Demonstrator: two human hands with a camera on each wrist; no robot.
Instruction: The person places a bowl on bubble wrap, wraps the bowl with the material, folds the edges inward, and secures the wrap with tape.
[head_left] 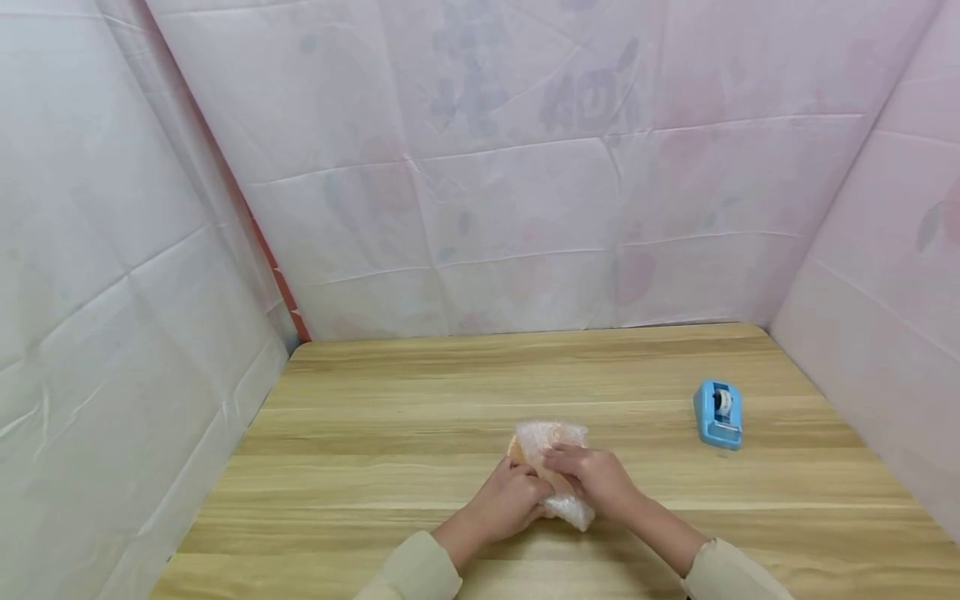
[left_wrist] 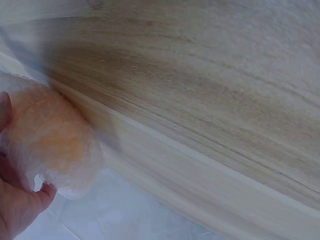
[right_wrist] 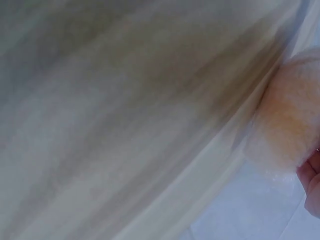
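Note:
A bundle of bubble wrap [head_left: 551, 435] around something orange lies near the table's front, between the two hands. The clear wrap hides the kind of the orange thing; a bit of orange shows bare at the left edge. My left hand [head_left: 512, 500] grips the bundle's left side with curled fingers. From the right, my right hand [head_left: 596, 479] holds the wrap, its fingers bent over the top. The left wrist view shows the wrapped bundle [left_wrist: 55, 135] between thumb and fingers. At the right edge of the right wrist view, fingertips [right_wrist: 307, 175] touch the bundle [right_wrist: 290, 115].
A blue tape dispenser [head_left: 718, 415] with a roll of tape stands on the wooden table [head_left: 375, 417], to the right of and beyond the hands. Pale printed sheets [head_left: 510, 167] hang behind the table and along both sides.

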